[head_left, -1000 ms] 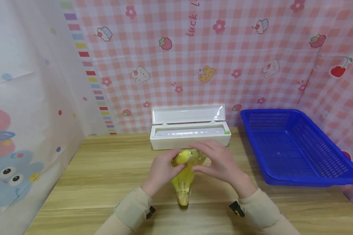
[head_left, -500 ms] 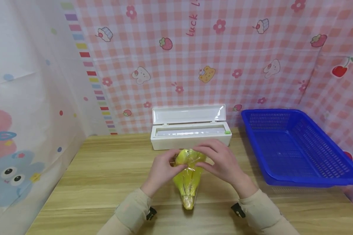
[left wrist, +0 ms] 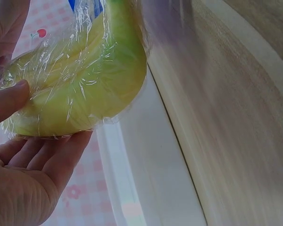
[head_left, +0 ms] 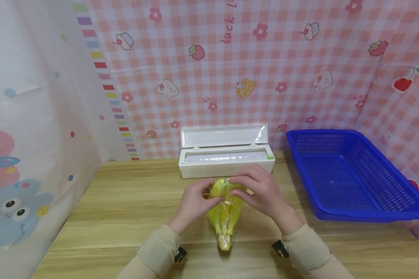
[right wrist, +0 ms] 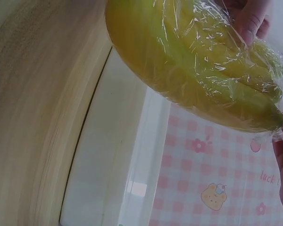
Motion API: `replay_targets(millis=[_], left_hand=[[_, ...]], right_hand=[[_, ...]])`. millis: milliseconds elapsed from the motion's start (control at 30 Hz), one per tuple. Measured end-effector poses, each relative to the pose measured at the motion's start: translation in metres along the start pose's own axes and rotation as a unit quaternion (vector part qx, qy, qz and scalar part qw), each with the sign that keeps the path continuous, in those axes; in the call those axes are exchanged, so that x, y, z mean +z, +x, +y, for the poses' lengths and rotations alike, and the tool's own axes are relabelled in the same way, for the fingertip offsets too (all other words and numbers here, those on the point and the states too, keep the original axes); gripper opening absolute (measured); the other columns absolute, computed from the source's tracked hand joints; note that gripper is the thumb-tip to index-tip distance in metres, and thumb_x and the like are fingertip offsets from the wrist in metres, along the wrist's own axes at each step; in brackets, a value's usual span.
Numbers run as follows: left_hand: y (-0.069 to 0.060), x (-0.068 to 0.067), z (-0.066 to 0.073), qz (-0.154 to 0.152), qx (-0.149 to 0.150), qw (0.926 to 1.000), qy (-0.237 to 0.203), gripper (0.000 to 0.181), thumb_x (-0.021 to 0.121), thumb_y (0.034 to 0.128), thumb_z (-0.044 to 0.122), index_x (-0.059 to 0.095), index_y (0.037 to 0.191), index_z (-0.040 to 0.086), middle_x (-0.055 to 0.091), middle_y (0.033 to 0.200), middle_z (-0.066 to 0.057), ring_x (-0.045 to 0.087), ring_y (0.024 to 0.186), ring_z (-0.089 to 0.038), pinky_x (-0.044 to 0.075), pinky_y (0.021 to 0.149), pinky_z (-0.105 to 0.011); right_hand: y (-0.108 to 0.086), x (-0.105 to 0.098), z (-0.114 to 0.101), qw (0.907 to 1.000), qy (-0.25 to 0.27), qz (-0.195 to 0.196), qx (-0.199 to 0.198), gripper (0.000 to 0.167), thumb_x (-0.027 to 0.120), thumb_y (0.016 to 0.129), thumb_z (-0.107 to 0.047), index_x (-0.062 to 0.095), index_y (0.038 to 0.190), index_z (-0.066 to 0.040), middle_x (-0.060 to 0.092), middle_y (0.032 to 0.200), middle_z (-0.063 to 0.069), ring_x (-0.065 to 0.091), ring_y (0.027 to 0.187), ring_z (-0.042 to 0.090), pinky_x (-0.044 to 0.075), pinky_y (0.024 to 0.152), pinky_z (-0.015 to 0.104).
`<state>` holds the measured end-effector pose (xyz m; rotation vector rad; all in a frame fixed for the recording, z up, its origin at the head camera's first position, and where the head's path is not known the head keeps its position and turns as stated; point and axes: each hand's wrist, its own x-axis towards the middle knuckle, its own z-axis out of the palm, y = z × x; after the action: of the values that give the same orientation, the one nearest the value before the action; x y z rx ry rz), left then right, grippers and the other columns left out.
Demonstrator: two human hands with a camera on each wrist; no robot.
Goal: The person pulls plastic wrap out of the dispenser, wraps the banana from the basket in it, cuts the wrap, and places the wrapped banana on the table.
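A bunch of bananas point(head_left: 224, 217) wrapped in clear plastic film is held between both hands, its stem end towards the person. My left hand point(head_left: 195, 199) grips the bunch at its left far end; in the left wrist view, the thumb point(left wrist: 12, 100) lies on the wrapped side and the fingers curl beneath. My right hand point(head_left: 260, 190) pinches the film at the banana tips. Crinkled plastic film point(right wrist: 221, 70) covers the fruit in the right wrist view, where the right fingers show only at the edge.
Behind the hands stands a white cling film box point(head_left: 227, 168) with its lid raised and a green slider at its right end. A blue plastic basket point(head_left: 302, 182) sits on the wooden table point(head_left: 132, 205) to the right. Patterned cloth hangs at the back and sides.
The bananas have turned, with the stem swinging slightly right and nearer the person, and more of their length shows. The right fingers have drawn closer together at the tips.
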<state>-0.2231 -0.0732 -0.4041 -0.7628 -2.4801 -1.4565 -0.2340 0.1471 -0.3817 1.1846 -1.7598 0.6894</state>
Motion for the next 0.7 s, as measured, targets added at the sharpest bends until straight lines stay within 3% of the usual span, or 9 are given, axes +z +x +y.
replay_targets(millis=[167, 467, 700], left_hand=[[0.0003, 0.0006, -0.0003, -0.004, -0.006, 1.0000, -0.007, 0.039, 0.083, 0.0781, 0.008, 0.069, 0.115, 0.008, 0.072, 0.105, -0.004, 0.068, 0.089, -0.018, 0.058, 0.075, -0.026], [-0.0009, 0.0004, 0.0005, -0.003, -0.013, 0.9998, -0.016, 0.041, 0.083, 0.0785, 0.009, 0.069, 0.116, 0.006, 0.072, 0.107, -0.007, 0.070, 0.089, -0.020, 0.058, 0.075, -0.024], [-0.0011, -0.0019, -0.0006, -0.002, -0.021, 0.9996, -0.018, 0.042, 0.083, 0.0786, 0.011, 0.068, 0.118, 0.007, 0.072, 0.108, -0.007, 0.070, 0.089, -0.019, 0.058, 0.075, -0.025]], right_hand=[[-0.0007, 0.0017, -0.0005, 0.9999, 0.003, 0.011, -0.005, 0.023, 0.064, 0.097, -0.027, 0.074, 0.090, -0.008, 0.066, 0.090, 0.002, 0.061, 0.082, 0.021, 0.052, 0.071, 0.033], [-0.0007, 0.0028, -0.0001, 0.9997, 0.004, 0.025, 0.002, 0.024, 0.061, 0.099, -0.024, 0.069, 0.086, -0.005, 0.068, 0.087, 0.004, 0.063, 0.082, 0.023, 0.053, 0.076, 0.033], [-0.0024, -0.0011, 0.0037, 0.9997, 0.021, 0.013, -0.008, 0.032, 0.071, 0.090, -0.036, 0.070, 0.096, -0.004, 0.069, 0.094, 0.005, 0.063, 0.086, 0.023, 0.052, 0.079, 0.034]])
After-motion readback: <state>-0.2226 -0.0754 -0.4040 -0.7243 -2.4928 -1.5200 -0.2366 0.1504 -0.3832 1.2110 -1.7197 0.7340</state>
